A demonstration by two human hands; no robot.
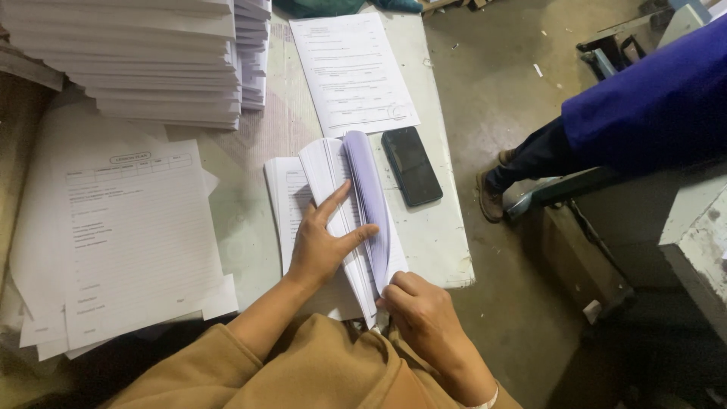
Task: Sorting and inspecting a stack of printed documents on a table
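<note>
- The left hand (322,246) lies flat on a thin bundle of white printed paper sheets (356,220) near the front edge of the pale worn table (432,235); its fingers are spread wide, thumb out toward the curling leaves, pressing down and gripping nothing
- The right hand (424,310) is at the bundle's near corner; fingers curled in, pinching the sheet edges so the leaves arch up and fan over
- The step in hand looks like leafing or counting through the sheets; continuing calls for a steady press from the flat palm and a light release of one edge at a time
- A black smartphone (411,165) lies just beside the bundle; a single printed form (352,72) lies beyond; a tall stack of white paper (151,60) stands at the far left
</note>
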